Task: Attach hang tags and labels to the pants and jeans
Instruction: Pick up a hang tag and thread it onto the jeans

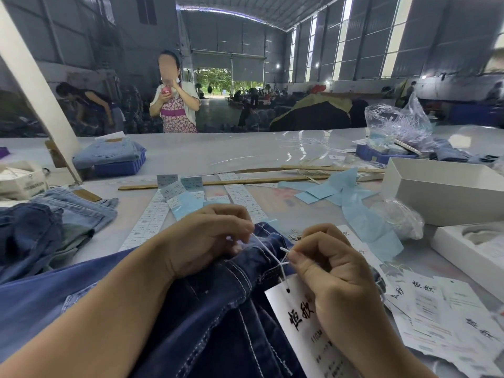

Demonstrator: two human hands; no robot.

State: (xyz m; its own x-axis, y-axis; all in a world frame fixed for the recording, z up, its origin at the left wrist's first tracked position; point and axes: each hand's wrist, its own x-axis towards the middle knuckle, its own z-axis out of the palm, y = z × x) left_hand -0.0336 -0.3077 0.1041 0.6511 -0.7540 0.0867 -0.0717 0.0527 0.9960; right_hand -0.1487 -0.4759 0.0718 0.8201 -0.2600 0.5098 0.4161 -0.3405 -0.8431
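Note:
Dark blue jeans (pixel 218 309) with white stitching lie across the table's near edge under both hands. A white hang tag (pixel 300 323) with black characters lies on the jeans, and its white string (pixel 268 251) runs up from the tag's hole. My left hand (pixel 207 238) pinches one end of the string above the waistband. My right hand (pixel 332 271) pinches the string's other end just above the tag, fingers curled. More printed hang tags (pixel 441 315) are spread to the right.
Strips of small white labels (pixel 152 216) and blue paper pieces (pixel 362 211) lie ahead. Folded jeans (pixel 68 211) sit at left, more on a blue tray (pixel 120 167). White boxes (pixel 447 192) and a plastic bag (pixel 398 118) stand at right. A person (pixel 174 102) stands beyond the table.

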